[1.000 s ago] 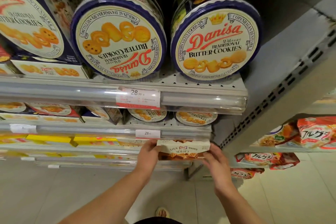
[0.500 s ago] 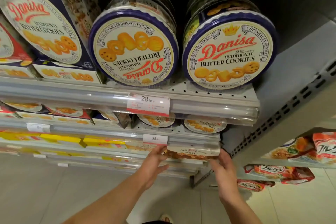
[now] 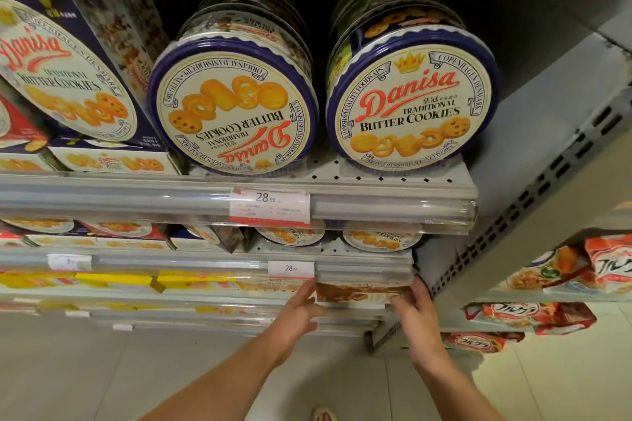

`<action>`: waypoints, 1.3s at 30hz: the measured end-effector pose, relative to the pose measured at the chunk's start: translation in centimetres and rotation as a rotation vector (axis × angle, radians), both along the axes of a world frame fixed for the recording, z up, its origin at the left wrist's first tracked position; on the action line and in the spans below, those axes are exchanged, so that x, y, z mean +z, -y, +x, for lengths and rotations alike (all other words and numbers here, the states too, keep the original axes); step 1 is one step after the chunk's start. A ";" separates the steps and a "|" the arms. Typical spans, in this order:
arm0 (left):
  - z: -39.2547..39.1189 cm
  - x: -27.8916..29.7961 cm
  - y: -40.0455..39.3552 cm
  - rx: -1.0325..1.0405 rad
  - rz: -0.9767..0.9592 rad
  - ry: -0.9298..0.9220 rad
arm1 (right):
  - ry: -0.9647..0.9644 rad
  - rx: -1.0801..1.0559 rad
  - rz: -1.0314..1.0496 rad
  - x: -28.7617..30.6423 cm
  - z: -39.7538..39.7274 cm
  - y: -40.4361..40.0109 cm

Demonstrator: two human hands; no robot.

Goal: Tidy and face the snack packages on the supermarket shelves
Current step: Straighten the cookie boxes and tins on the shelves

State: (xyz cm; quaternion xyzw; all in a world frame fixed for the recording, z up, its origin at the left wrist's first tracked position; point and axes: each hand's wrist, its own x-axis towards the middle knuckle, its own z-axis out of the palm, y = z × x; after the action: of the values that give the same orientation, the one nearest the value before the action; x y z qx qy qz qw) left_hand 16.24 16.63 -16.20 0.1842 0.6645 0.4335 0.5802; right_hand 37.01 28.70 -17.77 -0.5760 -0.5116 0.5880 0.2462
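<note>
Wafer box [image 3: 362,292] on lower shelf, left hand [image 3: 297,314] released beside, right hand [image 3: 415,309] grasping it

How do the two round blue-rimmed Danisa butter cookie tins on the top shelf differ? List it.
The left round blue-rimmed tin has its label upside down; the right round blue-rimmed tin reads upright. The left tin's pictured cookies sit above the name, the right tin's below it. Both stand on edge, lids facing out, on the perforated shelf.

2 cookie tins [image 3: 412,106] looking like glossy printed metal; shelf [image 3: 393,178] showing matt perforated metal, edge strip [image 3: 136,195] shining as clear plastic.
</note>
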 end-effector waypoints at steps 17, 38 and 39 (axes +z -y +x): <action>-0.8 -3.7 7.4 -0.279 -0.042 -0.610 | 0.458 0.249 0.753 1.6 -1.3 6.2; -16.3 -3.2 20.5 0.026 0.011 -1.296 | 0.990 0.673 0.892 1.1 -12.9 11.1; -17.8 -3.0 21.0 0.044 0.013 -1.319 | 1.006 0.652 0.877 1.2 -13.4 11.4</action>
State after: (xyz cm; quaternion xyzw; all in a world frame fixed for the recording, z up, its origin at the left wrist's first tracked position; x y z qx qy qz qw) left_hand -1.51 -4.33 -19.19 0.4009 0.8816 0.2455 0.0415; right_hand 23.58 17.29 -16.57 -0.4436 -0.8954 0.0382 0.0026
